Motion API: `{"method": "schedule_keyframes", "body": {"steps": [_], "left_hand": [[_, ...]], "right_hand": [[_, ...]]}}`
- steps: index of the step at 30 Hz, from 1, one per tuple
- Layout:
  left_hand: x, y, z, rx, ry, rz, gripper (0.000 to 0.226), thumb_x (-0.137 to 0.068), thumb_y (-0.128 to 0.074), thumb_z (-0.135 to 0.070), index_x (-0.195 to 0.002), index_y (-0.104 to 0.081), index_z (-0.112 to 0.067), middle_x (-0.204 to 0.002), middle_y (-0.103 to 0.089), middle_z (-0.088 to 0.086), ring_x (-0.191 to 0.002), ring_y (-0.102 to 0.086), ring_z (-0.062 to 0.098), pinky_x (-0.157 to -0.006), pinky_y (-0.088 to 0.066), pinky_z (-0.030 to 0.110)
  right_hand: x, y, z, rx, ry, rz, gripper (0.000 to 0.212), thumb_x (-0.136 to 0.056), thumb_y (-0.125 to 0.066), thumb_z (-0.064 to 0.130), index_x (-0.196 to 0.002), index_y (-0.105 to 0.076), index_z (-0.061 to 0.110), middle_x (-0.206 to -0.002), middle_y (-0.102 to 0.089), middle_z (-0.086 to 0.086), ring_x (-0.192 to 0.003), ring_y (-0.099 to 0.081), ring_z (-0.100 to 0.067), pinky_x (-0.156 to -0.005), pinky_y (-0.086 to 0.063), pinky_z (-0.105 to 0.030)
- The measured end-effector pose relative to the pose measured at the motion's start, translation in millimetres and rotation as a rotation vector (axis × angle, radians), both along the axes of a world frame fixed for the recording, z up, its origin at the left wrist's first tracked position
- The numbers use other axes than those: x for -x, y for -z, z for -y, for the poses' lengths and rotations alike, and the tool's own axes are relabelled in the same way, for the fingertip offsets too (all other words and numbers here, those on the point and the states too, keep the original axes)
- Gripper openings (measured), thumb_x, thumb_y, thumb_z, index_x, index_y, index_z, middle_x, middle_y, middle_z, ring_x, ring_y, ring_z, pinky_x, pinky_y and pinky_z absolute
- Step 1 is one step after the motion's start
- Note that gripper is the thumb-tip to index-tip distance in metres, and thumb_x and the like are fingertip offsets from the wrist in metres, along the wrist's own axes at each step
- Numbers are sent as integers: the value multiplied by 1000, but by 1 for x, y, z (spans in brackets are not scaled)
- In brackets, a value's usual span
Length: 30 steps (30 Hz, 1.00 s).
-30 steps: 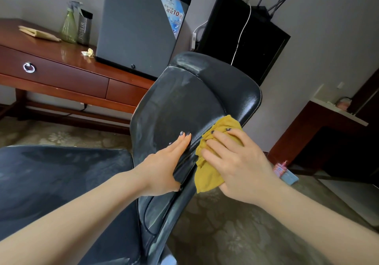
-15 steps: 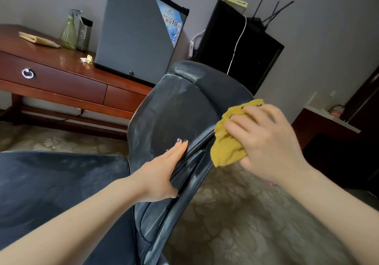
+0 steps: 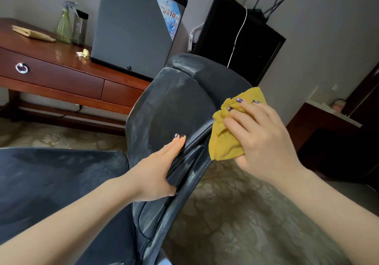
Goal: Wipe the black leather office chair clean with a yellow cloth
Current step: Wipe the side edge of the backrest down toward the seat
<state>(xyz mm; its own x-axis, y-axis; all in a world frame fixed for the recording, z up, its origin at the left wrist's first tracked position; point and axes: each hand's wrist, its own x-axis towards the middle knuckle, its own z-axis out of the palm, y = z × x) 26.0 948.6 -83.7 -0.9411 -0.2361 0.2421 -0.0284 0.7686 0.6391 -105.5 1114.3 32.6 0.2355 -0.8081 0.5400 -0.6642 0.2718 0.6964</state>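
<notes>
Chair: black leather office chair [image 3: 174, 104], surface streaked and dull; the seat fills the lower left and the backrest leans away at centre, tilted to the right.
Floor: pale floral-patterned carpet [image 3: 235, 213] under and to the right of the chair.
Desk: reddish-brown polished wooden desk [image 3: 51, 76] with a ring-pull drawer, against the wall at left.
Cabinet: grey box-shaped cabinet [image 3: 131, 28] with a blue corner sticker, behind the backrest, at the desk's right end.
Screen: black flat panel [image 3: 235, 43] with a white cable down its face, right of the cabinet.
Left hand [image 3: 155, 172]: released, fingers straight, laid flat along the backrest's side edge.
Right hand [image 3: 264, 139]: grasping the cloth, bent fingers spread over its top; the thumb is hidden.
Cloth: bunched mustard-yellow cloth [image 3: 225, 141], pressed to the backrest's right rim, its lower part hanging free.
Bottles: green translucent spray bottle [image 3: 64, 26] touching a grey lettered canister [image 3: 79, 28], at the desk's back.
Spare cloth: folded tan cloth [image 3: 32, 33], left of the bottles.
</notes>
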Motion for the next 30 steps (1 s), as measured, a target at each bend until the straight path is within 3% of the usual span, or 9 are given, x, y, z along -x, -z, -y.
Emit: {"method": "schedule_keyframes", "body": {"steps": [9,15,19,22,26,30], "left_hand": [[2,0,2,-61,8,6,109,-78,-70,-18,-147,12,-40,-153,13,-26,-141,-11,-2,-101,-19,10],[3,1,6,-71,31,4,104,-80,-65,-12,-149,8,-36,-155,8,-21,-131,-1,-15,-101,-12,4],[3,1,5,-61,35,3,103,-80,-65,-10,-150,7,-34,-157,7,-18,-129,2,-16,-100,-9,1],[3,1,5,-52,22,-4,103,-80,-65,-11,-150,8,-34,-157,8,-17,-137,0,-9,-102,-11,5],[2,0,3,-41,7,0,103,-81,-64,-13,-149,10,-36,-157,9,-18,-143,-7,0,-109,-20,14],[1,-2,2,-9,-14,6,103,-80,-63,-17,-148,12,-37,-156,10,-20,-143,-16,6,-112,-30,28]], "right_hand": [[-7,51,6,-31,-66,61,27,-72,-67,19,-96,-71,8,-100,-70,-8,-113,-57,-29,-107,-34,-40],[-18,111,8,-285,-82,167,27,-67,-61,14,-93,-70,11,-92,-69,-5,-106,-59,-26,-106,-36,-39],[-21,141,8,-364,-94,202,29,-76,-50,11,-96,-72,12,-94,-69,-5,-107,-58,-26,-109,-34,-37],[-20,147,8,-412,-124,151,37,-91,-34,6,-94,-71,12,-92,-69,-5,-102,-59,-26,-108,-33,-36],[-12,131,7,-458,-142,-8,26,-96,-43,8,-97,-67,17,-95,-69,-3,-104,-59,-24,-104,-39,-35],[-10,108,10,-419,-160,-51,20,-93,-44,10,-97,-63,14,-92,-65,-6,-101,-57,-27,-105,-36,-40]]}}
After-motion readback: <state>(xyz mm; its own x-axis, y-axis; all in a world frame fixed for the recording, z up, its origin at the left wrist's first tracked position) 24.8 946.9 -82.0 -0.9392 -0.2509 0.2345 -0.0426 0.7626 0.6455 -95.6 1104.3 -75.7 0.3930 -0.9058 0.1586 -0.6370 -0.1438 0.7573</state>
